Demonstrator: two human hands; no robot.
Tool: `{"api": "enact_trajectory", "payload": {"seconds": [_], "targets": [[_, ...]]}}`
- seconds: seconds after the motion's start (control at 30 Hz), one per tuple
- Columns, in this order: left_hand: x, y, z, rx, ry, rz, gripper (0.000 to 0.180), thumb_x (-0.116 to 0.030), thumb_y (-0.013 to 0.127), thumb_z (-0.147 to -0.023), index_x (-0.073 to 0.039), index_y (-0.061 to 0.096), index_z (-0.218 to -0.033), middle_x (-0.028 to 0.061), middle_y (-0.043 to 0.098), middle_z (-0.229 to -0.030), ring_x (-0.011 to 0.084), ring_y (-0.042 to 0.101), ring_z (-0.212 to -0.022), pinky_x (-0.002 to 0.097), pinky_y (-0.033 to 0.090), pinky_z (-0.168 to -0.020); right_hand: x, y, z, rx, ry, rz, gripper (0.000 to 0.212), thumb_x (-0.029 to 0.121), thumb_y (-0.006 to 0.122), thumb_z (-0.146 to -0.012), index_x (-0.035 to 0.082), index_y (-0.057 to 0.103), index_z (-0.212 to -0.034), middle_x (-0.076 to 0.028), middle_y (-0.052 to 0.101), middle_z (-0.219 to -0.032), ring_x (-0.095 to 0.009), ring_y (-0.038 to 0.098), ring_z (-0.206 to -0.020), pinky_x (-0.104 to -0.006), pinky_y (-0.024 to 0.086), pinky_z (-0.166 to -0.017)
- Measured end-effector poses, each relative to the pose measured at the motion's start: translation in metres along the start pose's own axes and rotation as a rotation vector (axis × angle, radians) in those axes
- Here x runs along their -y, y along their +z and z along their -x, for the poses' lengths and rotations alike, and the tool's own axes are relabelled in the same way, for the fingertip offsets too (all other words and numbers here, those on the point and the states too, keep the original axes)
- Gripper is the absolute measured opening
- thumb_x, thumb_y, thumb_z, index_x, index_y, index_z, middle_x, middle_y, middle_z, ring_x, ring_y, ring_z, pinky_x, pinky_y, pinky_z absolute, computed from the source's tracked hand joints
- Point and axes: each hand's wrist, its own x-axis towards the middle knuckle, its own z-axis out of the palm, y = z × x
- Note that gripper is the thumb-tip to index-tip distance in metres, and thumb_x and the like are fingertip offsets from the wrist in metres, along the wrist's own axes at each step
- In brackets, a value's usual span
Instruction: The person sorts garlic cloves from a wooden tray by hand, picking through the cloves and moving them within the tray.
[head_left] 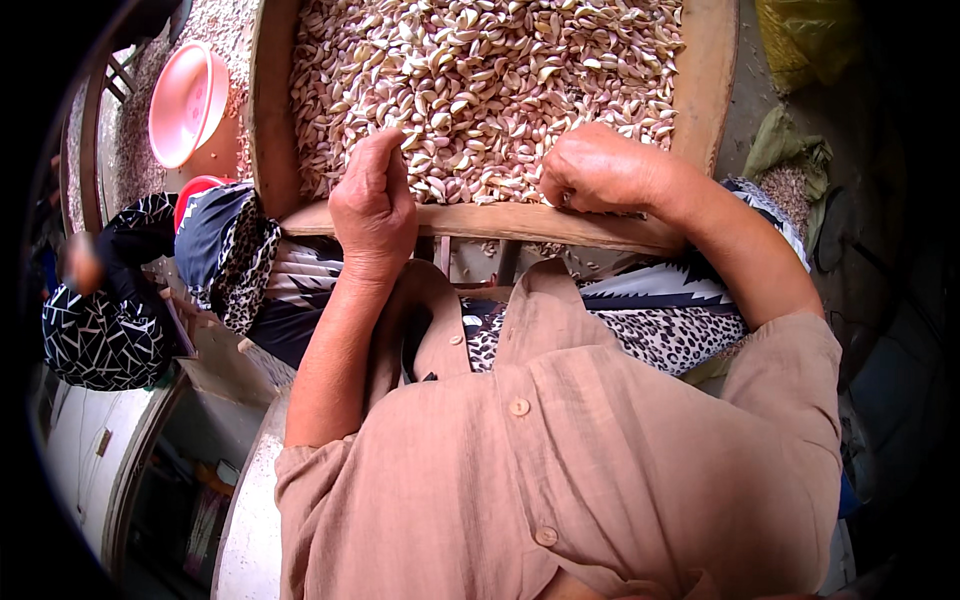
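Note:
Pale, pinkish garlic cloves [480, 90] lie in a thick layer across a wooden tray [706, 90] in front of me. My left hand [375, 200] is over the tray's near left part, seen from its back, with the fingers closed together. What they hold, if anything, is hidden. At the near right, my right hand [600, 168] rests at the cloves close to the front rim. Its fingers are curled under, and I cannot make out what is in them.
A pink basin [190, 104] stands left of the tray, with a red basin [200, 190] partly hidden below it. Another person in patterned dark clothing [105, 335] is at the left. A green sack [790, 150] and a yellow sack [810, 40] are on the right.

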Motion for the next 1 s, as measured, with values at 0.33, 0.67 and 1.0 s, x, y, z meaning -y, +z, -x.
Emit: {"api": "enact_trajectory", "payload": {"seconds": [0.33,0.67,1.0], "targets": [[0.001,0.003,0.000,-0.026,0.043,-0.004,0.021,0.007,0.055,-0.099,-0.003,0.065,-0.114,0.0023,0.059,-0.081,0.0084,0.054,-0.070,0.0239,0.047,-0.064,-0.005,0.011,-0.001,-0.028,0.026,0.013,0.020,0.004,0.065,-0.063,0.008,0.074,-0.080,-0.018,0.069,-0.077,-0.038,0.069,-0.079,-0.0470,0.052,-0.068],[0.004,0.002,0.000,-0.007,-0.019,0.062,0.018,0.004,0.056,-0.100,-0.003,0.065,-0.114,0.0024,0.061,-0.082,0.0090,0.056,-0.069,0.0240,0.048,-0.063,-0.005,0.011,-0.002,0.022,0.070,-0.036,0.019,0.002,0.067,-0.067,0.007,0.074,-0.084,-0.015,0.071,-0.080,-0.033,0.071,-0.078,-0.0439,0.054,-0.068],[-0.053,0.024,-0.012,0.313,-0.757,0.991,0.022,-0.024,0.054,-0.108,-0.007,0.066,-0.102,0.0001,0.064,-0.083,0.0090,0.060,-0.060,0.0212,0.043,-0.051,-0.007,-0.053,0.013,-0.560,-0.204,-0.393,0.011,0.003,0.072,-0.082,0.001,0.072,-0.093,-0.007,0.073,-0.088,-0.016,0.069,-0.081,-0.0315,0.056,-0.076]]}}
